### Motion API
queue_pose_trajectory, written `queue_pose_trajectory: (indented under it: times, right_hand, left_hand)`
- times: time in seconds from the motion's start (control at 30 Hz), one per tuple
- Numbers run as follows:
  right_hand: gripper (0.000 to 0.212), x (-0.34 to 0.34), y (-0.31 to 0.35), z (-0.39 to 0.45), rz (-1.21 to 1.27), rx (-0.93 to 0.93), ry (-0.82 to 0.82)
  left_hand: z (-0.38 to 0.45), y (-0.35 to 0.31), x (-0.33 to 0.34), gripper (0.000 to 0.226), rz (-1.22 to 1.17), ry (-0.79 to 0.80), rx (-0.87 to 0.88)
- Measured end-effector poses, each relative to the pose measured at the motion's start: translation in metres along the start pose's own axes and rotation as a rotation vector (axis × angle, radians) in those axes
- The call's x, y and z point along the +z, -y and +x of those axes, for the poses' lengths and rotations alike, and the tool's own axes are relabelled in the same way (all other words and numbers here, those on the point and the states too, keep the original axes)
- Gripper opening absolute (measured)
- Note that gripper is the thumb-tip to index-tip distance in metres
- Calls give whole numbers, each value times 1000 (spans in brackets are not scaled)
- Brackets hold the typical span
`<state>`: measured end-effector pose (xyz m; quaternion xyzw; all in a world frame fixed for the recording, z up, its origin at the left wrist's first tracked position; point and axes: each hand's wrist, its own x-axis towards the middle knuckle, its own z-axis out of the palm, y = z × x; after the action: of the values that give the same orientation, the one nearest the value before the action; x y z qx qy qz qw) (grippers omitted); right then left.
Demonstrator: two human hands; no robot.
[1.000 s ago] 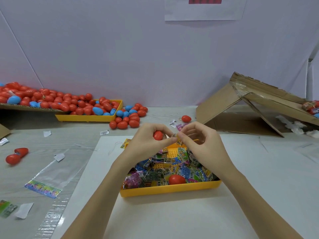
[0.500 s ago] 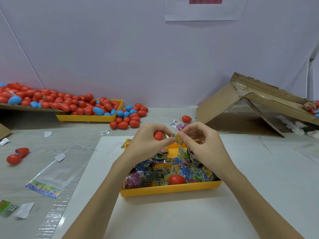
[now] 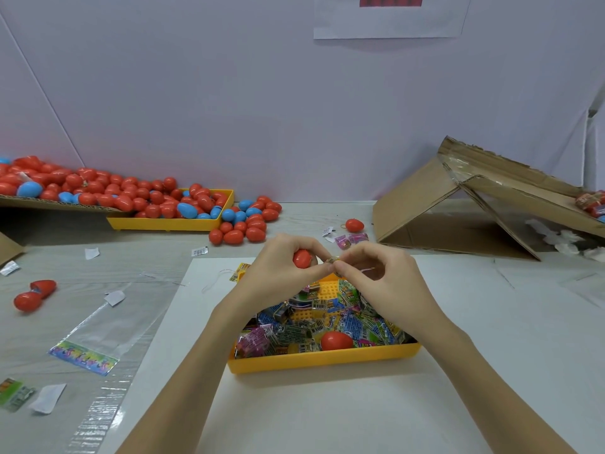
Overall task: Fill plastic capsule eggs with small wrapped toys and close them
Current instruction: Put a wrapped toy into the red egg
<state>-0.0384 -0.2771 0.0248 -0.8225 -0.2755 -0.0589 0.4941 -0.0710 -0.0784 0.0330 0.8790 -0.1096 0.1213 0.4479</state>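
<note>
Toy (image 3: 333,259) mostly hidden, pinched between left hand (image 3: 281,270), right hand (image 3: 383,276).

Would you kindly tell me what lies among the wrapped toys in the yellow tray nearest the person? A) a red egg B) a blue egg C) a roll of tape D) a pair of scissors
A: a single red egg rests on the wrapped toys near the front wall of the yellow tray, below both hands.
</note>
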Motion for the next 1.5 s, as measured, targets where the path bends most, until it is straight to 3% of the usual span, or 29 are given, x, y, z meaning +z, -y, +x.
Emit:
queue_pose_trajectory:
  times: [0.1, 0.17, 0.27, 0.37, 0.47, 0.57, 0.9, 1.5]
  right_hand:
    - [10, -2, -1, 0, 67, 38, 18]
    - [11, -5, -3, 0, 144, 83, -17]
    - [15, -9, -3, 1, 383, 226, -47]
    - [25, -12, -3, 3, 577, 320, -75]
    - [27, -13, -4, 4, 683, 358, -91]
    - [25, -13, -4, 5, 724, 371, -82]
    - [39, -8, -3, 3, 609, 351, -42]
    - [35, -8, -1, 3, 566, 341, -6]
  left_hand:
    - [-3, -1, -3, 9, -25, 55, -22]
    - [0, -4, -4, 28, -71, 100, -127]
    - [7, -10, -1, 45, -470, 92, -332]
    - [5, -10, 0, 41, -686, 32, -258]
    - [1, -7, -3, 29, -637, 7, -168]
    - [0, -11, -2, 32, -577, -41, -155]
    - [-4, -18, -1, 27, -542, 11, -94]
    - [-4, -16, -1, 24, -499, 24, -98]
